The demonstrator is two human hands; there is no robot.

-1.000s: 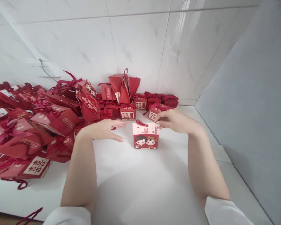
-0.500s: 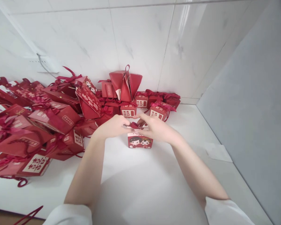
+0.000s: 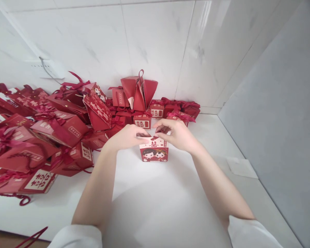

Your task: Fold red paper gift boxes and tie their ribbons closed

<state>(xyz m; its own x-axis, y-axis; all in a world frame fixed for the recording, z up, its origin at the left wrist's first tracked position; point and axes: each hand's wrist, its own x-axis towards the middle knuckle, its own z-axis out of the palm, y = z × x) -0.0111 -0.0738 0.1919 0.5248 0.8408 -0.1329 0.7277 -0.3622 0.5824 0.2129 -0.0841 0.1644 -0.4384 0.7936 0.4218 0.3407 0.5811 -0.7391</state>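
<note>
A small red and white gift box with two cartoon figures on its front stands upright on the white tabletop between my hands. My left hand is closed on its upper left edge, thumb in front and fingers behind. At the top right, the fingers of my right hand are curled in a pinch at a short dark red ribbon. Part of the box's top and far side is hidden behind my fingers.
Many red gift boxes with ribbons are piled at the left. More boxes line the tiled wall, with a folded-open red box on top. A pale flat piece lies near the grey panel at right.
My hands have moved apart slightly above the box. More of its white upper front shows now, and my right hand has shifted to the right and up. The box stays in place.
</note>
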